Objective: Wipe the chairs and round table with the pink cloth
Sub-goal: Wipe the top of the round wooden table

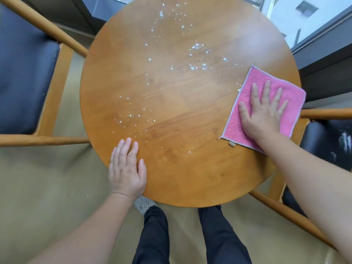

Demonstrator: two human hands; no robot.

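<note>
- Your cloth (pixel 235 124) lies flat on the right side of the table (pixel 181 172). Its far-right corner reaches the rim, toward the right chair (pixel 323 138).
- The cloth is pink with a pale stitched border, and a small tag (pixel 231 144) shows at its near edge.
- Your right hand (pixel 263 111) lies palm down on the middle of the cloth. The fingers are straight and spread, pointing far; they press the cloth rather than grip it.
- Your left hand (pixel 126 168) rests flat on the near-left rim of the table. Its fingers are straight and close together, and it holds nothing.
- White specks (pixel 198 56) are scattered over the tabletop from the far middle down to the near left. They are thickest just left of the cloth's far corner, and a few sit at the cloth's left edge.
- The left chair (pixel 24 73) has a wooden frame and a dark seat. It stands just beside the table, its arms pointing in at the rim.
- The right chair has the same build, and white smears show on its dark seat.
- Your legs (pixel 152 237), in dark trousers, stand at the near rim. A pale shoe (pixel 142 204) shows just near of your left wrist.
- A window (pixel 304 18) runs along the far right.
</note>
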